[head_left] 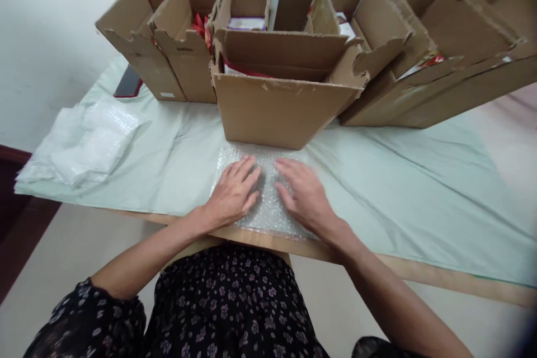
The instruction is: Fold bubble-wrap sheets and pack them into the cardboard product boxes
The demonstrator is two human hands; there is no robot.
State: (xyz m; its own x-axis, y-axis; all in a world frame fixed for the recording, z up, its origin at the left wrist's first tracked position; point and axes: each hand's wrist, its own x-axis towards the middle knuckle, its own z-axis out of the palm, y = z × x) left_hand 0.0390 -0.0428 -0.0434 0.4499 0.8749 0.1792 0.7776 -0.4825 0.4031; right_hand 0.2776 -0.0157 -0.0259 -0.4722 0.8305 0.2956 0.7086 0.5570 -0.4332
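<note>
A sheet of bubble wrap (268, 207) lies flat at the table's front edge, right before the middle cardboard box (268, 109). On its left part rests my left hand (234, 190), fingers spread and nothing held. My right hand (304, 193), slightly blurred, is over its right part with the fingers apart, also holding nothing. The two hands face each other with a narrow gap of bubble wrap between them.
More bubble wrap (86, 142) is piled on the left of the green-clothed table (403, 190). A dark flat object with a red edge (128, 83) lies behind it. Several open cardboard boxes (386, 103) with packets and bottles line the back.
</note>
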